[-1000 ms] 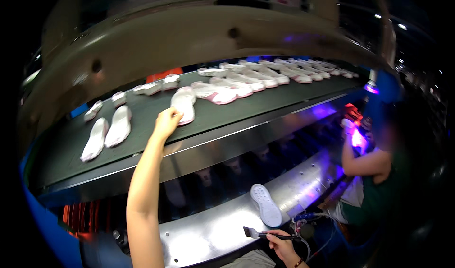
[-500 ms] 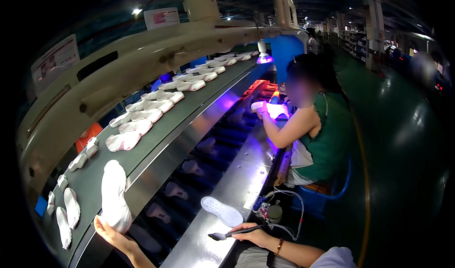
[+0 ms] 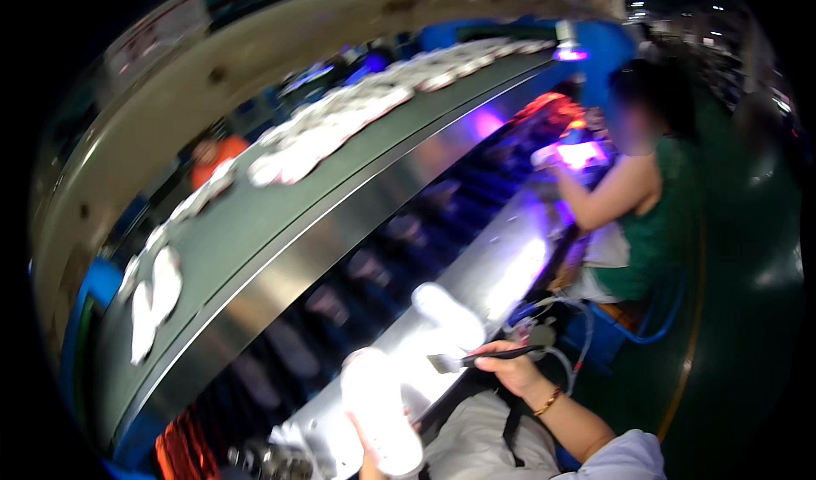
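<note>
Sole and brush held over the bench (image 3: 501, 280)

Lower centre: left hand (image 3: 371, 456) fingers clamped on a white sole (image 3: 378, 412); right hand (image 3: 510, 368) fingers clamped on a brush (image 3: 476, 358).

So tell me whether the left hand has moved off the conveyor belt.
Yes. The left hand has come down from the belt to the steel bench, holding a white sole.
</note>
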The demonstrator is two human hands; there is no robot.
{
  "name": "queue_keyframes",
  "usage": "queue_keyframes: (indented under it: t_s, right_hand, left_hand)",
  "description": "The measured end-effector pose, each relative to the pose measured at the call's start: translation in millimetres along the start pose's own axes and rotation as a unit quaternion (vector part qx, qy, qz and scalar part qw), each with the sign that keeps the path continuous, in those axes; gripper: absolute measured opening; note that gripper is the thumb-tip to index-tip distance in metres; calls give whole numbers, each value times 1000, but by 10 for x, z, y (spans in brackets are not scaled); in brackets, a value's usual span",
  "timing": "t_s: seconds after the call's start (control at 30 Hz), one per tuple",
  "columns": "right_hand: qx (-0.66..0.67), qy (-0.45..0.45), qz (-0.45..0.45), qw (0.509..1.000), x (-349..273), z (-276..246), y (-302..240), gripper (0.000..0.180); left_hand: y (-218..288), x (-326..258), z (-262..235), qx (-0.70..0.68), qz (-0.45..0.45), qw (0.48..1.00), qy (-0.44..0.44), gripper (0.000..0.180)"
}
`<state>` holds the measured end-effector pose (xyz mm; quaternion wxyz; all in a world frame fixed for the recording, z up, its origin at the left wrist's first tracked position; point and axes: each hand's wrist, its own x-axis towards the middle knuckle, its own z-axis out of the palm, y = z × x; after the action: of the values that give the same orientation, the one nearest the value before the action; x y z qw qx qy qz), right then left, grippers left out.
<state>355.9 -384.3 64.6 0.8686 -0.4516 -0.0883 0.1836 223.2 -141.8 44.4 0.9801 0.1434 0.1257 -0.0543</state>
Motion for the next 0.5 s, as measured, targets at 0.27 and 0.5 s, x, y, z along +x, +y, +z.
queue_keyframes:
  t_s: [0.27, 0.5]
  right_hand:
    - [-4, -103, 190, 976, 49, 694, 185, 18]
    - [-157, -128, 41, 978, 431, 1136, 202, 17]
  left_hand:
    - [-315, 46, 55, 101, 103, 989, -17, 97]
    - [-437, 11, 156, 81, 142, 987, 4, 88]
